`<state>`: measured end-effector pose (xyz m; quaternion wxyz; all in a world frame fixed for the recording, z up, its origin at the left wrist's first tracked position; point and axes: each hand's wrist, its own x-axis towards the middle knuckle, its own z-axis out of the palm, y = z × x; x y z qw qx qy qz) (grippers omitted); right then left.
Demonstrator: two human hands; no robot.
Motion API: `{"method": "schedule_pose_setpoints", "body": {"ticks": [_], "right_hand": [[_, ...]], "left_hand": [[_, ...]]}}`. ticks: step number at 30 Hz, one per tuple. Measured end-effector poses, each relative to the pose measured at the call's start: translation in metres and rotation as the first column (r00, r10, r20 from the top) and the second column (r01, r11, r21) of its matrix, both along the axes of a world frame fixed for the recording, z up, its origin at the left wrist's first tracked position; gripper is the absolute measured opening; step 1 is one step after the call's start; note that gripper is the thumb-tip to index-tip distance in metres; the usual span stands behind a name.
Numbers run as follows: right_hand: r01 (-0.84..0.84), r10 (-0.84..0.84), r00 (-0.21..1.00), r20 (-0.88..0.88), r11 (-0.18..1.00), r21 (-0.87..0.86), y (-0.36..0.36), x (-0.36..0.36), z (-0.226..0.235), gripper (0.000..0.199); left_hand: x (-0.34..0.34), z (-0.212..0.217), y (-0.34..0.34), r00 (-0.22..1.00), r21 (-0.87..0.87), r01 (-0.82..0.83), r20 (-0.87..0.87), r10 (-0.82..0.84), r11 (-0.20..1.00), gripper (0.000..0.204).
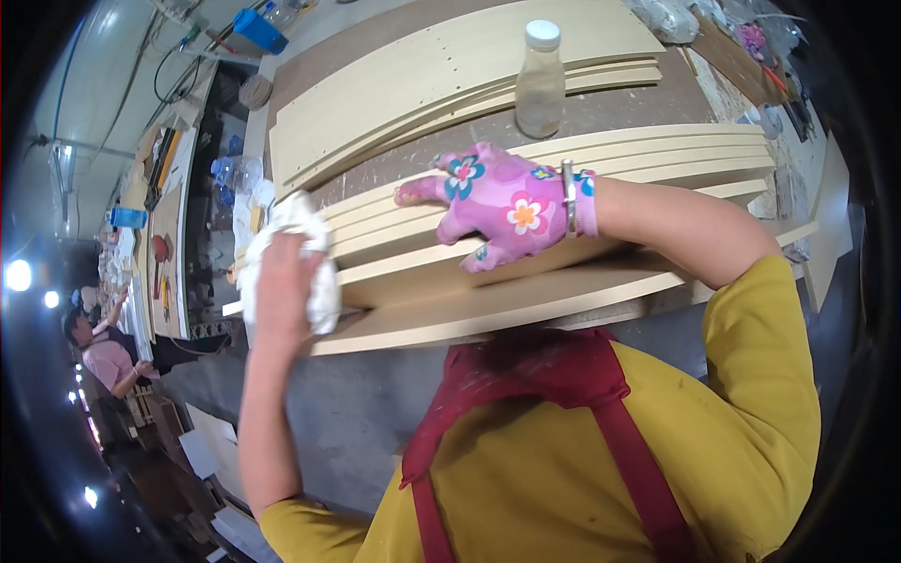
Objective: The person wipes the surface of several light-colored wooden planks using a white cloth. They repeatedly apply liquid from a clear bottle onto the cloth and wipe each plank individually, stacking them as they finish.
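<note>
My bare left hand (284, 281) is closed on a crumpled white cloth (324, 296), pressed to the left ends of a row of pale boards (441, 310). The boards lean close together, long edges upward, and the nearest one tilts toward me. My right hand (507, 206) wears a pink flowered glove and a metal band at the wrist. Its fingers spread over the upper edges of the boards, seemingly touching them. Beyond that hand stands a clear bottle with a white cap (540, 89). The palm side of both hands is hidden.
Flat pale panels (404, 84) with small drilled holes lie stacked on the far side of the worktable. A blue container (260, 31) and a clear plastic bottle (236, 174) are at the left. Another person (111, 357) is at a bench far left. Plastic bags (662, 19) lie far right.
</note>
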<state>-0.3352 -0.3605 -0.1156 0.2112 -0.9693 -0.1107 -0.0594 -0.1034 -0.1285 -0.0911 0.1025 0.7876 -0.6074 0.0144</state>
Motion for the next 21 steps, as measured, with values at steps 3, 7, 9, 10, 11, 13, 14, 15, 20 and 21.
{"method": "schedule_pose_setpoints", "body": {"ticks": [3,7,9,10,11,13,14,15,20,21], "right_hand": [[0.005,-0.005,0.999,0.051,1.0,0.007,0.003,-0.004,0.001,0.027],[0.011,-0.01,0.999,0.036,1.0,-0.015,0.009,-0.006,-0.004,0.027],[0.026,-0.026,1.0,0.014,0.999,-0.032,0.008,-0.012,0.002,0.028],[0.018,-0.019,1.0,-0.019,1.0,-0.022,0.01,-0.012,0.008,0.029],[0.017,-0.017,0.999,-0.052,1.0,-0.012,0.01,-0.013,0.012,0.03],[-0.01,0.009,0.995,-0.096,1.0,-0.009,0.008,-0.009,0.014,0.034],[-0.027,0.025,0.995,-0.092,0.999,-0.021,0.009,-0.006,0.015,0.034],[-0.043,0.04,0.995,-0.096,0.999,-0.028,0.011,-0.004,0.016,0.034],[0.033,-0.033,0.999,-0.005,0.999,-0.002,0.013,-0.013,0.006,0.029],[0.031,-0.031,1.0,0.002,0.999,0.011,0.013,-0.015,0.004,0.029]], "left_hand": [[0.05,0.043,-0.004,0.776,-0.138,-0.323,-0.604,0.179,0.936,0.027],[0.014,0.077,-0.097,0.525,-0.334,-0.254,-0.836,-0.161,0.907,0.044],[0.019,0.063,-0.159,0.395,-0.351,-0.163,-0.88,-0.265,0.922,0.049],[0.031,0.052,-0.185,0.223,-0.372,-0.145,-0.915,-0.336,0.917,0.048],[0.047,0.036,-0.212,0.039,-0.394,-0.123,-0.919,-0.392,0.911,0.048],[0.057,0.012,-0.258,-0.139,-0.398,-0.204,-0.893,-0.429,0.894,0.047],[0.076,-0.008,-0.275,-0.109,-0.377,-0.212,-0.908,-0.405,0.902,0.046],[0.092,-0.028,-0.286,-0.086,-0.349,-0.223,-0.923,-0.375,0.91,0.045],[0.095,-0.083,-0.322,0.973,-0.072,-0.089,-0.22,0.071,0.993,0.076],[0.082,-0.083,-0.329,0.987,-0.157,-0.012,-0.163,-0.013,0.988,0.077]]}}
